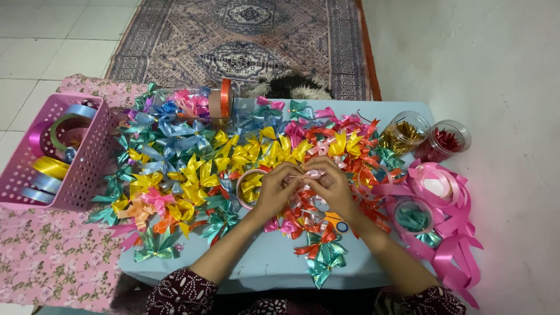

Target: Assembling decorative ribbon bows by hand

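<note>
My left hand (279, 188) and my right hand (330, 185) meet over the middle of a light blue table (268, 265). Together they pinch a small pale pink ribbon piece (309, 174) between the fingertips. Under and around them lies a thick spread of shiny ribbon bows (192, 169) in yellow, teal, blue, orange and pink. A teal and orange bow (322, 252) lies nearest my right forearm. A small round object in yellow and blue (336, 223) shows just below my right wrist.
A pink plastic basket (87, 169) with ribbon rolls stands at the left on a floral cloth. An orange ribbon spool (221, 100) stands at the back. Two clear jars (426, 139) sit at the right, beside loose pink ribbon (449, 233) and a tape roll (413, 214). A patterned rug (245, 41) lies beyond.
</note>
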